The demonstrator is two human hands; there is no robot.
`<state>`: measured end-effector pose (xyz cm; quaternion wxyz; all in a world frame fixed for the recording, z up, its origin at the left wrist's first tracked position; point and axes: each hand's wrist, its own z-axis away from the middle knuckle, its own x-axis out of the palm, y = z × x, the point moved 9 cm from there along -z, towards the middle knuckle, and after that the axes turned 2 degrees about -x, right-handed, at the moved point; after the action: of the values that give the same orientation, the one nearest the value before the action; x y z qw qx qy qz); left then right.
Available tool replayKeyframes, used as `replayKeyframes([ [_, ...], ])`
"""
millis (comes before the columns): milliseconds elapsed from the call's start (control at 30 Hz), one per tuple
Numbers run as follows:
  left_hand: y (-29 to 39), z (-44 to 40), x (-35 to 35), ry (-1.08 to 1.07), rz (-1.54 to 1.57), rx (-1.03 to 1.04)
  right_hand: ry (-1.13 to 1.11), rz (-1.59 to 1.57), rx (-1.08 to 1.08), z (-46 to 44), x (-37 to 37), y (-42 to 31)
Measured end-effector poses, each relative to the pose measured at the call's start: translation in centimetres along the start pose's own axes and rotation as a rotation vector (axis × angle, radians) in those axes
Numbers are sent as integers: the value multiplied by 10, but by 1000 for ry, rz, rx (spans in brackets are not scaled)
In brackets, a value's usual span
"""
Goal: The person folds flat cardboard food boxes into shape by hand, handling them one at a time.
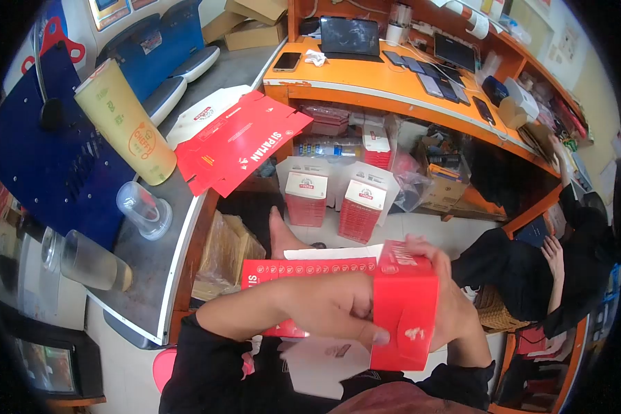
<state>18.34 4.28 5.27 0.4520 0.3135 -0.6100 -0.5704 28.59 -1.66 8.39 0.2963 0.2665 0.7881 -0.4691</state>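
Note:
A partly folded red carton [406, 317] with a small white print stands above my lap, between my two hands. My left hand [352, 310] grips its left side, the thumb on the front panel and the other fingers hidden. Around the carton's right side and upper edge curls my right hand [455, 300], its fingertips at the top flap. Under my left forearm lies a flat red carton sheet [276, 268] with white print. A white carton sheet [324, 369] shows its pale inside on my lap.
Flattened cartons form a left stack [306, 207] and a right stack [359, 217] on the floor ahead. More red sheets [241, 141] lie on the grey counter beside a tall yellow cup [127, 124]. At right sits another person, one hand [553, 262] visible. An orange desk [352, 86] holds phones.

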Motion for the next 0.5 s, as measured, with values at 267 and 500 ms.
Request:
replayKeyframes([
  [267, -13, -25, -53, 385, -174, 308, 588, -1477, 455, 41, 37, 126],
  [500, -45, -35, 1, 646, -1412, 168, 764, -1611, 658, 41, 74, 170],
])
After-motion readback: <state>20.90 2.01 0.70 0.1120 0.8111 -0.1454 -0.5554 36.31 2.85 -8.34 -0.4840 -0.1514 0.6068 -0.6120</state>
